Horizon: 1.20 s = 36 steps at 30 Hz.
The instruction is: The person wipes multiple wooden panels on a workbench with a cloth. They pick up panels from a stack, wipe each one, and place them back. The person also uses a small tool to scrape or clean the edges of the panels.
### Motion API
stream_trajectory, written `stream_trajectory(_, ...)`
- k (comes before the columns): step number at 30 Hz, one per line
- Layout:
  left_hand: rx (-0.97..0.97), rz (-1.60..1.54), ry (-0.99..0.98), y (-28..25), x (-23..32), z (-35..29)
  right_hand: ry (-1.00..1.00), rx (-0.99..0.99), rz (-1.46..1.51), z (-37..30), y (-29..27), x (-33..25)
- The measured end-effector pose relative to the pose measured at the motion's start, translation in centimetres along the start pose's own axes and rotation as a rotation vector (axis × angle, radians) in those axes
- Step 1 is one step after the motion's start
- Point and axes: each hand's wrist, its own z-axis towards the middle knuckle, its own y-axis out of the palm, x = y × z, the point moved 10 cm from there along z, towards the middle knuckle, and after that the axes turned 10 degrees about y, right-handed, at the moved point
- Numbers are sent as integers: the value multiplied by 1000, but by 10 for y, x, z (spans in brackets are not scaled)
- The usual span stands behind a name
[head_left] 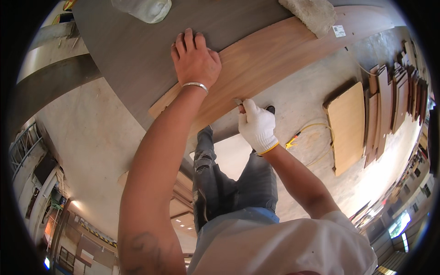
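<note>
My bare left hand (197, 59), with a bracelet at its wrist, lies flat with fingers spread on the grey board (137, 59). Its heel rests by the edge of a long brown wood panel (261, 57), which lies on that board. A white knitted glove with a yellow cuff covers my right hand (257, 123). It is closed around a small tool with a metal blade (237, 101), whose tip is at the near edge of the brown panel. The tool's handle is hidden in the glove.
A pale rough block (314, 16) and a clear plastic bag or bottle (149, 9) lie on the boards. At right, a yellow air hose with a nozzle (292, 141) lies on the floor near a light wood panel (349, 130) and stacked wood boards (385, 110).
</note>
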Motion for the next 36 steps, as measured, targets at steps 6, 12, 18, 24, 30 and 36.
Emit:
stream_trajectory(6, 1, -2, 6, 1, -1, -1, -43, -34, 39, -14, 17, -21)
stream_trajectory(12, 14, -6, 9, 1, -1, -1, -116, -166, 6, -60, 70, -83)
stream_trajectory(18, 5, -16, 13, -2, -3, 5, -273, -440, -196, -120, 157, -135)
stream_trajectory(24, 28, -41, 19, -4, 0, 0, -200, -659, 24, -181, 193, -90)
stream_trajectory(30, 27, -15, 21, 1, 0, 1, 86, -431, 287, -121, 127, -7)
stream_trajectory(36, 36, -7, 23, 0, -3, 2, 371, -129, 454, -36, 12, 58)
